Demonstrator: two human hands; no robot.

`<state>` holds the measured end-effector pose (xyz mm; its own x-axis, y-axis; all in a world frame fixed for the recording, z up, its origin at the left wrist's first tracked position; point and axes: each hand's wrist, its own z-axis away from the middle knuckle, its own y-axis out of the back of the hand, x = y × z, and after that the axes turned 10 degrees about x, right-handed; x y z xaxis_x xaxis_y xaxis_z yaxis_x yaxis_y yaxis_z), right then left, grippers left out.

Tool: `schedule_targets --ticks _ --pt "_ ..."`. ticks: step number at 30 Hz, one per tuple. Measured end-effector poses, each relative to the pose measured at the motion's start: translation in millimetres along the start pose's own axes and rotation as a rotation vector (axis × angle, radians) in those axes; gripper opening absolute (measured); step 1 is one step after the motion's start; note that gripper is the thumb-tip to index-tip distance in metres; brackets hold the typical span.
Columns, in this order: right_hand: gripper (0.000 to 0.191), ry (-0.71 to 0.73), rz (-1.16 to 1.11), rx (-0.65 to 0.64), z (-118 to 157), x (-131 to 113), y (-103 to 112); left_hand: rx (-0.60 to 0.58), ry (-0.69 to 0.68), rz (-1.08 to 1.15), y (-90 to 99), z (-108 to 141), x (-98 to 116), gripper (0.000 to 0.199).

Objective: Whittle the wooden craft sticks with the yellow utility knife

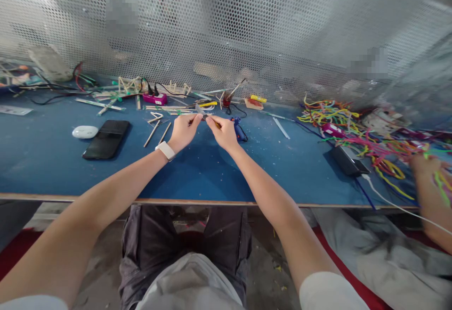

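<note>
Above the blue table (212, 178), my two hands meet close together. My left hand (184, 131), with a pale watch band (165, 150) at the wrist, is closed with thumb and fingers pinched on something small and dark that I cannot make out. Closed too, my right hand (224, 133) grips a small tool with a yellow and dark handle (218, 125). A flat silvery piece (199, 109) sticks up between the fingertips; which hand it belongs to is unclear. Just right of my right hand lies a blue glue gun (240, 130). Thin wooden sticks (151, 133) lie left of my left hand.
A black phone (107, 139) and white case (85, 132) lie left. Behind are a purple power strip (154, 98), stick frames and a perforated metal screen (226, 32). Right are tangled colourful pipe cleaners (328, 112), a black box (349, 160) and another person's hand (429, 178).
</note>
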<state>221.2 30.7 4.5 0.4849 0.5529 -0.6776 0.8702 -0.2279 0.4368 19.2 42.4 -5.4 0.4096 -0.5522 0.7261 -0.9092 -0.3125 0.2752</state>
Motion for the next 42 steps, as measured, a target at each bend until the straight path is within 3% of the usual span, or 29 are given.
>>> schedule_targets --ticks 3,10,20,30,36,42 --pt "0.077 0.000 -0.041 0.058 0 -1 -1 0.005 0.014 -0.004 -0.3 1 2 0.064" --pt "0.077 0.023 -0.050 0.062 0 1 -3 0.015 0.026 0.070 -1.0 0 2 0.061" --pt "0.070 0.052 -0.047 -0.001 -4 9 7 -0.143 -0.078 0.165 5.3 -7 -4 0.068" --pt "0.082 0.026 -0.082 -0.017 -4 3 8 -0.136 -0.123 0.110 9.7 -9 0 0.068" --pt "0.083 0.035 -0.082 -0.008 -3 1 8 -0.121 -0.090 0.090 9.0 -8 3 0.055" --pt "0.082 0.031 -0.071 -0.018 -3 4 6 -0.121 -0.037 0.147 4.9 -6 2 0.061"
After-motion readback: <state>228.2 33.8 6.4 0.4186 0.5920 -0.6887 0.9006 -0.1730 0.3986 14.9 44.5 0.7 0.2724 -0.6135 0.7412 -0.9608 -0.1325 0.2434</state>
